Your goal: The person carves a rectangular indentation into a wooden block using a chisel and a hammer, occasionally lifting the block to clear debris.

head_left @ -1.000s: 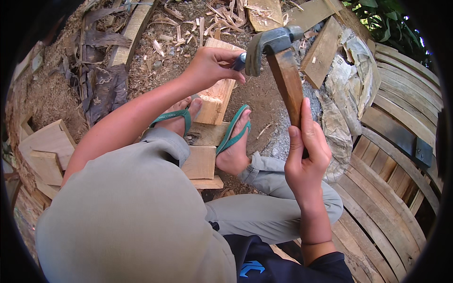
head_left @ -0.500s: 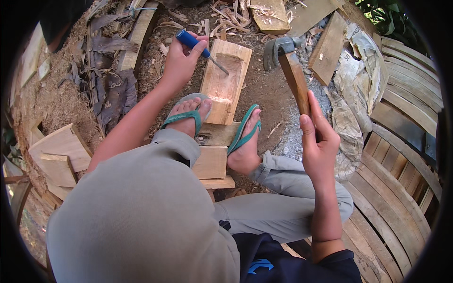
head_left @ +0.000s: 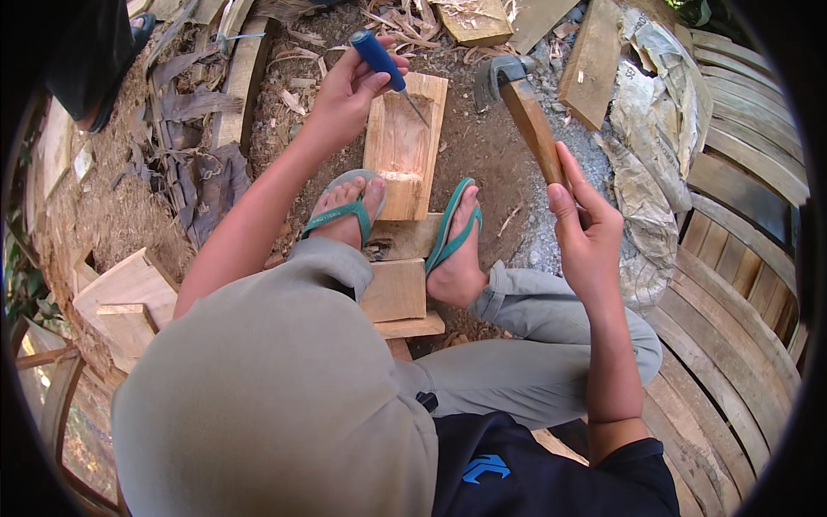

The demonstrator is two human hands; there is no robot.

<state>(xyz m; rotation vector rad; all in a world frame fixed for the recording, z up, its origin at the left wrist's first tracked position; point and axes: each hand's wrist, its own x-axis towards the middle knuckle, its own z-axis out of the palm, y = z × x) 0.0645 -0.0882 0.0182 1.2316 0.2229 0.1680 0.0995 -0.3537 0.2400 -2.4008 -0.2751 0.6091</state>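
My left hand [head_left: 343, 102] is closed round the blue handle of a chisel [head_left: 376, 60]. Its thin metal shaft slants down to the right, with the tip at the right side of a hollow cut in a pale wooden block [head_left: 403, 200]. Whether the tip touches the wood, I cannot tell. A claw hammer [head_left: 530, 121] with a brown wooden handle is gripped near the handle's end by my right hand [head_left: 587, 237]. The hammer's head is raised to the right of the block, apart from the chisel. My sandalled feet [head_left: 349, 207] rest by the block's near end.
Wood offcuts [head_left: 392, 291] lie under and below the block. A board [head_left: 590, 65] and a crumpled sack [head_left: 646, 129] lie to the right, near stacked curved slats [head_left: 724, 319]. Shavings [head_left: 405, 26] cover the far ground. Another person's sandalled foot [head_left: 129, 52] shows upper left.
The chisel's tip has shifted from the middle of the hollow toward its right side. Hammer and right hand keep about the same pose. More of the other person's leg and foot shows.
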